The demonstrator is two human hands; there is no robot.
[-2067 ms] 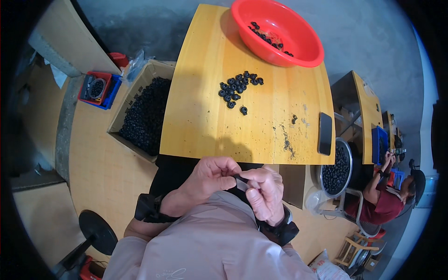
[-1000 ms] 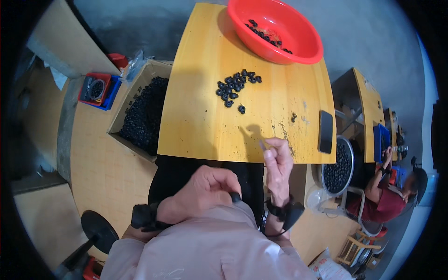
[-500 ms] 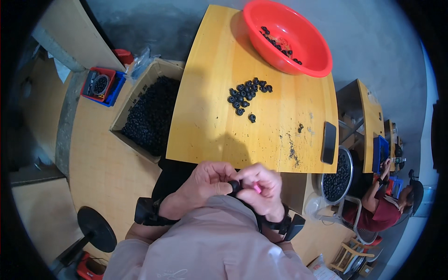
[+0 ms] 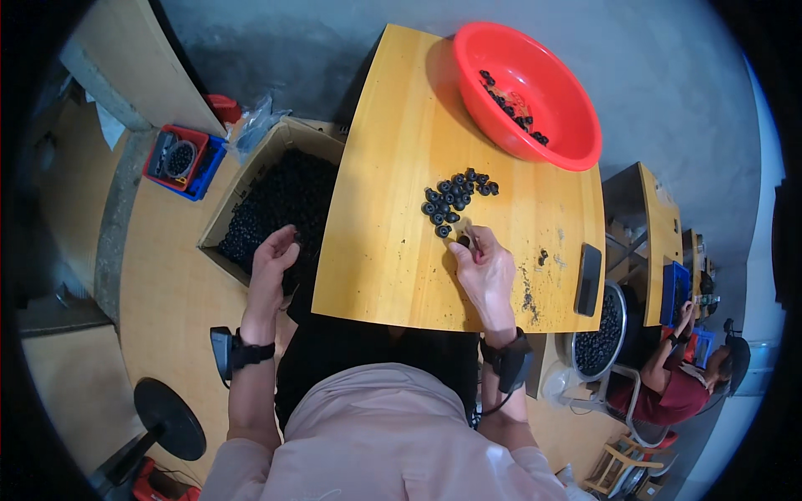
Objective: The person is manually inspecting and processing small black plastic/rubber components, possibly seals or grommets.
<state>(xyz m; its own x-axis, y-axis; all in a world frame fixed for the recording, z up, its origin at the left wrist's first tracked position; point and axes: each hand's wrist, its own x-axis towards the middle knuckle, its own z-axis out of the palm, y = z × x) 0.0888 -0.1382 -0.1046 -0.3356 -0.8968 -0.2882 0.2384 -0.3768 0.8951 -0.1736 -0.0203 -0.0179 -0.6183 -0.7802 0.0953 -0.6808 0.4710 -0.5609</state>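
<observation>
The yellow wooden table [image 4: 393,250] serves as the landmark. On its top, just past the middle, lies a small heap of black round parts [image 4: 455,199]. The right hand [image 4: 487,271] rests on the table at the near side of that heap, its fingertips [image 4: 469,240] pressed together on one black part at the heap's near edge; the piece itself is mostly hidden by the fingers. The left hand [image 4: 271,260] is off the table's left edge, over the near corner of an open cardboard box [image 4: 230,213] full of the same black parts, which stands against the table's left side; its fingers are loosely curled, and I cannot tell whether they hold anything. Both wrists carry dark bands. At the table's far right corner sits a red plastic basin [image 4: 568,138] with a few black parts in it. A dark phone [image 4: 588,279] lies flat near the table's right edge, with some dark crumbs between it and the right hand. Left of the box, well apart from the table, stands a small red and blue tray [image 4: 159,171]. Beyond the table's right side sits a round bowl of black parts [image 4: 598,327], and a person in a red top [image 4: 668,392] is seated near it.
</observation>
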